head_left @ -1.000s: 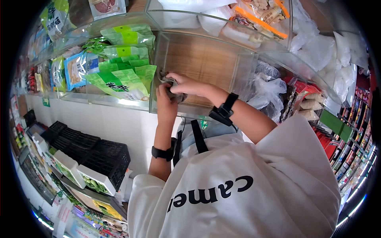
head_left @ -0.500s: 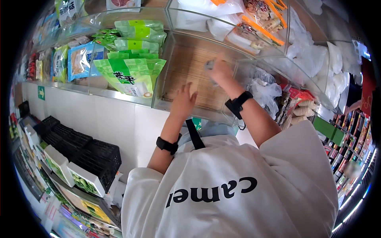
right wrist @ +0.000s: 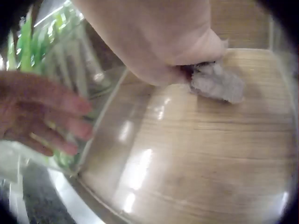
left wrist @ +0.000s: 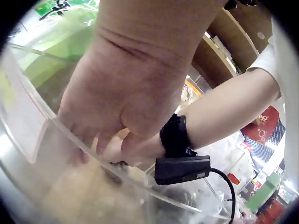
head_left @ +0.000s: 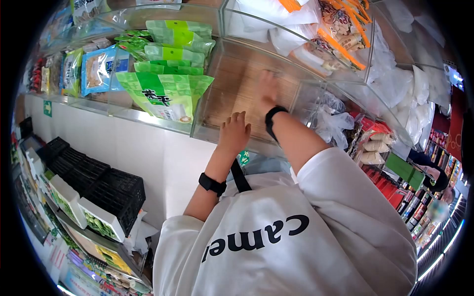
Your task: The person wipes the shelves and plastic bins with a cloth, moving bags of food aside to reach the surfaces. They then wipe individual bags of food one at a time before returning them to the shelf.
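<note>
A grey cloth (right wrist: 219, 85) sticks out from under my right hand (head_left: 269, 90), which grips it against the wood-grain bottom of a clear-walled compartment (head_left: 236, 89). That hand is blurred in the head view, and the cloth is hidden there. My left hand (head_left: 235, 132) is at the compartment's front panel, its fingers extended and spread, with nothing held. In the left wrist view the front panel (left wrist: 100, 157) crosses before the left fingers. Green printed bags (head_left: 165, 93) stand upright just left of the compartment.
Clear dividers (head_left: 303, 101) part the shelf. Plastic bags (head_left: 332, 118) fill the space to the right, and orange-edged food packs (head_left: 340, 47) lie on the tier behind. Black crates (head_left: 116, 192) stand low on the left. Another person (head_left: 437, 180) is at the far right.
Both hands were together on the cloth at the left side of the compartment. They came apart; the right hand took the cloth rightward across the bottom, while the left moved to the front edge.
</note>
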Tool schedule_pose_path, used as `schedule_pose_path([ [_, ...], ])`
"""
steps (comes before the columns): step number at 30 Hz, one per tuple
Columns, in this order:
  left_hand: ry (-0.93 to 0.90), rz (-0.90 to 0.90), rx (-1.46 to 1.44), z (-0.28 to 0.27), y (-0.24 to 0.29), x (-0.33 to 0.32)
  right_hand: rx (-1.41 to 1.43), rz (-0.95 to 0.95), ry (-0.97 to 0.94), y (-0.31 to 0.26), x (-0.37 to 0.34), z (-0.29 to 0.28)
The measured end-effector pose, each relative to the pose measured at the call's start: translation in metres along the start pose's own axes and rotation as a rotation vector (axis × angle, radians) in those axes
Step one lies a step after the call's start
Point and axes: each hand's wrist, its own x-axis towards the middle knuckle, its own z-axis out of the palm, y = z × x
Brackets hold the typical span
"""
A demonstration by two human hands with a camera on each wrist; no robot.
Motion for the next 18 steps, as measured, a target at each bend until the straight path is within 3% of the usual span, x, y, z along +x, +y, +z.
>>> schedule_pose_path([
  [2, 0.017, -0.027, 0.036, 0.003, 0.000, 0.004, 0.034, -0.139, -0.214, -0.041, -0.017, -0.032],
  [4, 0.021, -0.072, 0.317, 0.003, -0.006, 0.005, 0.163, -0.302, -0.180, -0.062, -0.039, -0.021],
  [5, 0.024, -0.073, 0.317, 0.003, -0.007, 0.002, 0.163, -0.305, -0.178, -0.072, -0.047, -0.013],
  [7, 0.000, -0.169, 0.538, 0.009, -0.013, -0.006, 0.358, -0.518, -0.185, -0.083, -0.061, 0.003],
  [8, -0.034, -0.189, 0.478, 0.011, -0.019, -0.006, 0.359, -0.519, -0.185, -0.082, -0.061, 0.003],
  [10, -0.013, -0.145, 0.464, 0.005, -0.018, -0.008, 0.430, -0.508, -0.429, -0.080, -0.059, -0.021],
  [11, 0.007, -0.097, 0.449, 0.002, -0.017, -0.009, 0.468, -0.427, -0.265, -0.075, -0.062, -0.031],
  [13, 0.045, -0.031, 0.380, 0.002, -0.015, -0.010, 0.570, -0.238, -0.528, -0.060, -0.037, -0.082],
  [15, 0.086, 0.033, 0.311, 0.005, -0.012, -0.011, 0.500, -0.108, -0.252, -0.034, -0.016, -0.062],
  [18, 0.049, 0.068, 0.208, 0.010, -0.007, -0.012, 0.452, -0.026, -0.172, 0.001, 0.001, -0.074],
])
